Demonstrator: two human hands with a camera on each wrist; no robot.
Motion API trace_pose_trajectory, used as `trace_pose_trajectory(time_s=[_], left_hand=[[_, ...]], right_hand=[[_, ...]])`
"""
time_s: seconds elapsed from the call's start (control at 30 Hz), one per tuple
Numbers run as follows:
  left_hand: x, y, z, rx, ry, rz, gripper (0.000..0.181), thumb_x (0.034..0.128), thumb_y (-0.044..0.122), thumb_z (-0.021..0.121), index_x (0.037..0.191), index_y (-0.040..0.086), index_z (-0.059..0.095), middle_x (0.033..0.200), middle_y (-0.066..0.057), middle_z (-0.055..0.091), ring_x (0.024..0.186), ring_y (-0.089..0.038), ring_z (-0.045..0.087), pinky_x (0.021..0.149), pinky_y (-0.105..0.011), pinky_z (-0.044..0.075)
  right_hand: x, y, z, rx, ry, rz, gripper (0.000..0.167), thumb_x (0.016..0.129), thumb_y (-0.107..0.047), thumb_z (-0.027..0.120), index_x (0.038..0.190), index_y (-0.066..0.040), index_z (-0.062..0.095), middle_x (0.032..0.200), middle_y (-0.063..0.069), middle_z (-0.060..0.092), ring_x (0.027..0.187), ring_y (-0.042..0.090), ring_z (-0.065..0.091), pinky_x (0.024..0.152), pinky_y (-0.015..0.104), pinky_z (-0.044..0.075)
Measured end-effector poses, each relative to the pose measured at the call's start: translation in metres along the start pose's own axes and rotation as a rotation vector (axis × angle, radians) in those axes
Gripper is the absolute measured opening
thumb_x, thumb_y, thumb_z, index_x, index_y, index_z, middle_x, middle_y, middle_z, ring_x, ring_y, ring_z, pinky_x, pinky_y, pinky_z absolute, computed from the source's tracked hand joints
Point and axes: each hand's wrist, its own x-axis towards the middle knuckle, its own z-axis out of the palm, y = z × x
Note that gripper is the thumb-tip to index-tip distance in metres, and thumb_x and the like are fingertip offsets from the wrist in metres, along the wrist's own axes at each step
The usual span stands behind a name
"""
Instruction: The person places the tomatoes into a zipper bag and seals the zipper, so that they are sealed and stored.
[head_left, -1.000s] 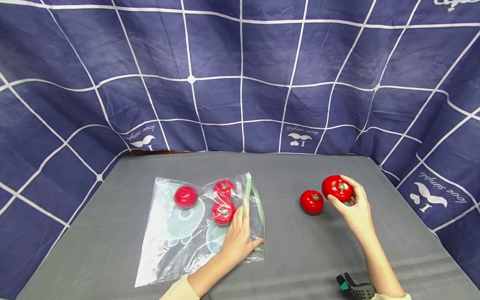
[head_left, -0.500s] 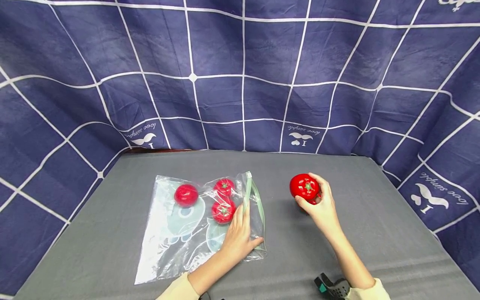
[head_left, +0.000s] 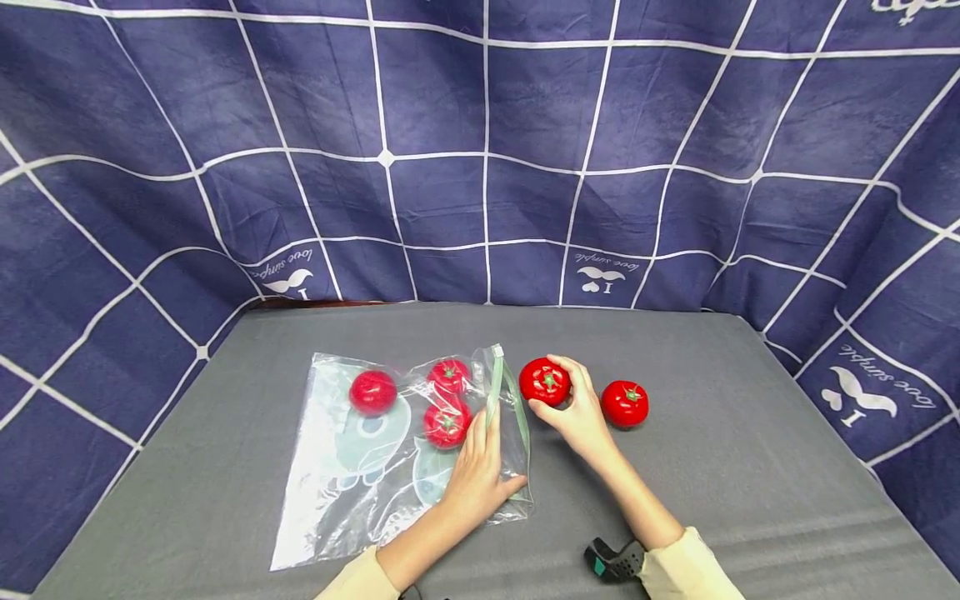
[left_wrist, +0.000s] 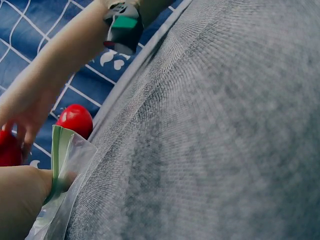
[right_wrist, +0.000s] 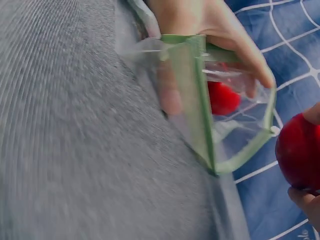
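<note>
While the left hand point(head_left: 476, 479) spreads its straight fingers and outstretched thumb across the mouth of a clear, rectangular plastic bag point(head_left: 322, 525) with pale-green edging strips point(right_wrist: 204, 105), the right hand point(head_left: 579, 417), at two o'clock from it, curls fingers and thumb round a glossy, round red tomato point(head_left: 540, 379) just beside the gaping opening. I count three round red tomatoes point(head_left: 372, 393) inside, one toward the bag's eleven o'clock, two nearer the opening. At three o'clock from the held fruit sits a loose, green-stemmed red tomato point(head_left: 625, 406). Beyond it, grey cloth tabletop point(head_left: 757, 467) runs to the right edge; at twelve o'clock, a broad strip reaches the white-gridded navy curtain point(head_left: 528, 208).
</note>
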Motion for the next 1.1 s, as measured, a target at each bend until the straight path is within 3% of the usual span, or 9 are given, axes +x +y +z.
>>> trace_pose_trajectory(time_s=[0.2,0.27,0.4,0.5,0.67,0.93,1.1], left_hand=[[0.0,0.001,-0.001,0.003,-0.002,0.002,0.108,0.0564,0.031,0.084,0.14,-0.002,0.022,0.134,-0.02,0.037,0.124,-0.032,0.038,0.098,-0.041,0.041],[0.0,0.001,-0.002,0.007,-0.012,-0.004,0.109,0.0571,0.031,0.083,0.14,-0.002,0.021,0.135,-0.02,0.036,0.125,-0.032,0.038,0.099,-0.041,0.04],[0.0,0.001,-0.003,0.015,-0.02,-0.008,0.109,0.0576,0.032,0.083,0.14,-0.003,0.021,0.135,-0.021,0.036,0.125,-0.033,0.038,0.1,-0.041,0.04],[0.0,0.001,-0.002,0.015,-0.017,-0.003,0.109,0.0575,0.031,0.083,0.14,-0.004,0.02,0.135,-0.021,0.036,0.125,-0.033,0.038,0.099,-0.041,0.04],[-0.001,0.0,-0.001,0.015,-0.011,0.001,0.111,0.0572,0.032,0.083,0.14,-0.003,0.018,0.135,-0.021,0.035,0.125,-0.033,0.037,0.1,-0.041,0.039],[0.0,-0.001,-0.001,0.019,0.007,0.007,0.111,0.0554,0.032,0.084,0.14,-0.003,0.021,0.134,-0.02,0.036,0.124,-0.032,0.038,0.099,-0.041,0.039],[0.001,0.0,-0.001,0.006,-0.017,-0.004,0.108,0.0576,0.031,0.083,0.14,-0.001,0.021,0.136,-0.019,0.035,0.125,-0.031,0.037,0.1,-0.04,0.04]], right_hand=[[0.001,0.009,0.019,0.056,-0.039,0.047,0.067,0.068,-0.011,0.078,0.127,-0.009,0.047,0.125,0.011,0.045,0.108,0.025,0.052,0.086,0.023,0.046],[-0.001,0.002,0.022,0.055,-0.06,0.06,0.066,0.069,-0.01,0.077,0.127,-0.006,0.047,0.125,0.014,0.045,0.108,0.026,0.052,0.086,0.025,0.046],[-0.002,0.009,0.033,0.044,-0.086,0.062,0.064,0.068,-0.01,0.077,0.125,-0.006,0.049,0.122,0.014,0.048,0.105,0.027,0.053,0.084,0.028,0.047],[0.0,0.026,0.041,0.052,-0.105,0.064,0.064,0.068,-0.012,0.078,0.125,-0.009,0.05,0.119,0.012,0.049,0.102,0.025,0.055,0.079,0.021,0.047],[0.0,0.031,0.046,0.085,-0.122,0.096,0.065,0.068,-0.008,0.077,0.126,-0.009,0.049,0.119,0.013,0.049,0.101,0.025,0.055,0.076,0.018,0.047],[0.0,0.033,0.041,0.119,-0.211,0.118,0.063,0.078,-0.012,0.07,0.134,-0.011,0.041,0.129,0.015,0.044,0.107,0.025,0.054,0.085,0.022,0.046],[0.0,0.034,0.033,0.22,-0.23,0.131,0.058,0.085,-0.015,0.062,0.136,-0.008,0.037,0.136,0.016,0.039,0.12,0.03,0.045,0.099,0.041,0.041]])
